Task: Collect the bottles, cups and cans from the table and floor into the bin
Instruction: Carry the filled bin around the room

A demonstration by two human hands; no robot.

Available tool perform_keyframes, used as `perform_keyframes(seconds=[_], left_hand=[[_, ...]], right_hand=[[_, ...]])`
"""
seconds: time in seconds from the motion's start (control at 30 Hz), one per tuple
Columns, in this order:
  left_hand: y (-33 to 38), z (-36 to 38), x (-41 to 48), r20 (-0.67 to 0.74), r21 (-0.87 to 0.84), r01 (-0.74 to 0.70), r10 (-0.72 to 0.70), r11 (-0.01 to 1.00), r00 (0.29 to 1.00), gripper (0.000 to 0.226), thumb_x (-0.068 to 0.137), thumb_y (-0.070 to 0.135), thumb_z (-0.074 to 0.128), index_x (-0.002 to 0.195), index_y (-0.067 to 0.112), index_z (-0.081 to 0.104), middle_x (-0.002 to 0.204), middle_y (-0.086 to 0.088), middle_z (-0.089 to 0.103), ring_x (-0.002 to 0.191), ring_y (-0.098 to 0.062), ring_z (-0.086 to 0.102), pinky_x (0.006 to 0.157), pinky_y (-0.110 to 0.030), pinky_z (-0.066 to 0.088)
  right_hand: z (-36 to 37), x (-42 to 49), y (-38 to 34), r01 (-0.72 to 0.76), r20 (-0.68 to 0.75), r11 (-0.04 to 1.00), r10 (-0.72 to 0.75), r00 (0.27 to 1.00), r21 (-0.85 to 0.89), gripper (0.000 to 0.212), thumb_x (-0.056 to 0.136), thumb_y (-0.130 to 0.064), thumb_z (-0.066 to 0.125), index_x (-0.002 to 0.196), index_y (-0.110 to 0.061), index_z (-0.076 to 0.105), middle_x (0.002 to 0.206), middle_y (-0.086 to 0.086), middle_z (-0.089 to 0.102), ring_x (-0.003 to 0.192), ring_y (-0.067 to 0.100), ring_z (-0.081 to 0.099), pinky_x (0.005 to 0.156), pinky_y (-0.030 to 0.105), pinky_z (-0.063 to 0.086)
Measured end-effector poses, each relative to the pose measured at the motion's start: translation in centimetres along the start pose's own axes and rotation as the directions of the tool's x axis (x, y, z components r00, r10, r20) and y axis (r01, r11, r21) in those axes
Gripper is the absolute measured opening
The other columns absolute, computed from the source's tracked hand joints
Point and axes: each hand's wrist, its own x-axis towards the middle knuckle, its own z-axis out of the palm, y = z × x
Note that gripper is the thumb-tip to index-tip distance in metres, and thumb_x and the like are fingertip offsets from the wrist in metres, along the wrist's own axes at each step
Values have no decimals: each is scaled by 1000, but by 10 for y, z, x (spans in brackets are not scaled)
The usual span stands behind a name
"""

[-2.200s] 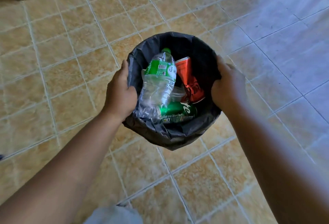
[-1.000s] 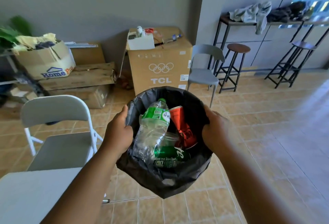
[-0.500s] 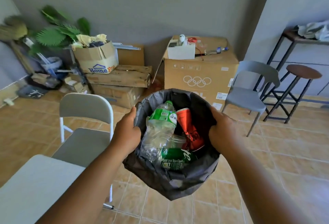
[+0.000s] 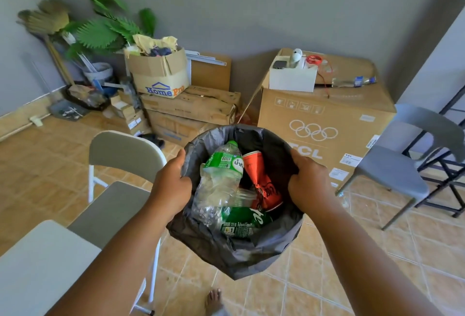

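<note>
Fingers [image 4: 182,164] of my left hand [image 4: 172,185] are curled over the bin [image 4: 239,263] rim, thumb outside, pinching the black liner against the edge. Right hand [image 4: 308,185] does the same on the opposite side, fingers hooked inside the rim. Both clamped on the bin, nothing else in either hand.

Why two hands at the rim: the liner is loose, so gripping through it keeps it from slipping in, and opposite holds keep the mouth level so nothing tips out. Bin is up off the floor, out in front of me at chest level.

Contents:
- crushed clear bottle [image 4: 219,185] with green label, leaning against the left wall, cap up
- orange can [image 4: 261,185], dented, propped against the far-right side
- green can [image 4: 241,220] lying on its side near me, under the other two
- clear plastic cup [image 4: 245,196] wedged between them, mostly hidden

Load is roughly rim height, so I'd keep it level.

Tabletop [image 4: 37,265] corner at lower left shows bare; most of it is out of frame. Folding chair [image 4: 120,177] just beside it. One clear bottle lying on the TCL box [image 4: 324,124] by the wall; can't tell whether it counts as part of the job. Visible floor tiles have no strays.

My read: collection mostly done, I'm carrying the bin.
</note>
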Motion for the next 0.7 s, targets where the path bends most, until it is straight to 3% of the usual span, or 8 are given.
perform_keyframes(seconds=[0.1, 0.27, 0.33, 0.43, 0.5, 0.6, 0.63, 0.7], left_hand=[[5, 0, 60, 12, 4, 9, -9, 1000, 1000, 73, 88, -1, 37, 150, 34, 23, 148, -5, 43, 52, -9, 47, 36, -17, 33], [29, -7, 158, 8, 2, -14, 14, 1000, 1000, 72, 88, 1, 37, 150, 35, 24, 145, -6, 46, 62, -18, 60, 44, -25, 43], [39, -8, 194, -7, 15, -24, 24, 1000, 1000, 72, 88, 0, 37, 150, 35, 24, 148, -3, 42, 92, -35, 66, 65, -43, 56], [49, -3, 242, -24, 25, -12, 12, 1000, 1000, 72, 88, -1, 37, 150, 34, 24, 149, -3, 41, 119, -49, 48, 84, -54, 50], [50, 3, 273, -38, 23, -3, 4, 1000, 999, 71, 88, -1, 37, 150, 33, 25, 150, -4, 40, 116, -47, 51, 73, -42, 55], [46, 12, 321, -53, 7, 28, -28, 1000, 998, 70, 90, -1, 37, 150, 32, 25, 146, -8, 45, 87, -35, 63, 43, -19, 37], [46, 15, 337, -63, -10, 47, -48, 999, 997, 69, 90, -1, 37, 150, 32, 25, 147, -8, 43, 73, -26, 61, 41, -18, 35], [46, 19, 368, -102, -31, 77, -80, 997, 992, 69, 91, -1, 37, 150, 32, 25, 151, -7, 38, 69, -23, 60, 44, -20, 38]], right_hand=[[17, 59, -13, 11, 14, 1000, -11, 1000, -11, 70, 78, 7, 42, 144, -15, 42, 106, 16, 64, 94, 35, 58, 78, 33, 48], [36, 156, -33, -4, -21, 1000, 5, 1000, 19, 70, 79, 7, 42, 145, -17, 42, 111, 14, 63, 98, 32, 58, 81, 32, 48], [46, 189, -38, -8, -34, 999, 9, 999, 35, 70, 79, 7, 41, 145, -18, 41, 109, 13, 62, 95, 30, 57, 79, 31, 48], [62, 238, -39, 6, -32, 999, -5, 999, 41, 70, 80, 7, 40, 145, -19, 41, 108, 11, 62, 87, 22, 51, 75, 26, 44], [75, 273, -39, 22, -30, 999, -20, 999, 39, 69, 80, 7, 42, 144, -19, 42, 106, 10, 63, 83, 17, 47, 72, 23, 40], [99, 329, -40, 56, 5, 997, -56, 998, 48, 69, 79, 6, 43, 144, -18, 43, 106, 8, 64, 82, 17, 50, 73, 21, 41], [108, 350, -41, 69, 20, 996, -71, 997, 52, 68, 80, 6, 43, 144, -18, 43, 108, 9, 65, 84, 20, 53, 74, 22, 42], [125, 392, -44, 103, 41, 992, -106, 994, 72, 68, 79, 6, 43, 143, -17, 44, 109, 11, 65, 91, 25, 59, 76, 23, 44]])
